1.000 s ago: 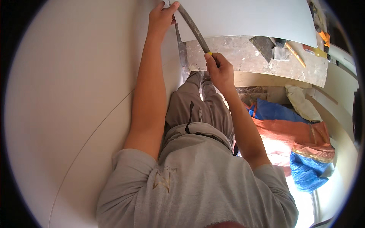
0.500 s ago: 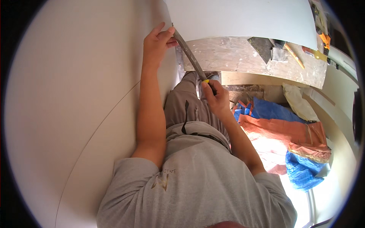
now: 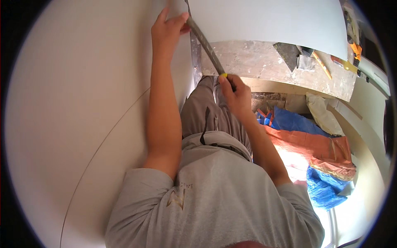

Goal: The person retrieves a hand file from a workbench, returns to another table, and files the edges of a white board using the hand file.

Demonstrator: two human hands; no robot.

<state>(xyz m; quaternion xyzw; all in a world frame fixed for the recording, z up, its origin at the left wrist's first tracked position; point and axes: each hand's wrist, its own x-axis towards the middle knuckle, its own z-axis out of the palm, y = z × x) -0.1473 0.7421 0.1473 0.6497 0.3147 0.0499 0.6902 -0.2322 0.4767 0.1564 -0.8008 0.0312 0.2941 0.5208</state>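
Note:
My right hand (image 3: 236, 96) is closed round the handle of a long, narrow, dark grey tool (image 3: 206, 46) with a yellow band where the handle begins. The tool slants up and to the left, and its kind is not clear. Its far part reaches the corner where the pale wall panel (image 3: 82, 74) meets a white board (image 3: 264, 20). At that far part is my left hand (image 3: 167, 35), the thumb and lower fingers pinching about the tool while a forefinger points up along the wall panel.
A stained plank (image 3: 235, 58) under the white board carries a dark triangular blade (image 3: 288, 56) and a wooden-handled tool (image 3: 322, 65). An orange-handled tool (image 3: 355, 48) lies at the upper right. Below are orange sheeting (image 3: 306, 142), blue sheeting (image 3: 297, 120) and a whitish sack (image 3: 323, 113).
Both hands and the tool have moved a little farther away, up in the picture. My left hand has also shifted slightly left. The grip of my right hand looks the same.

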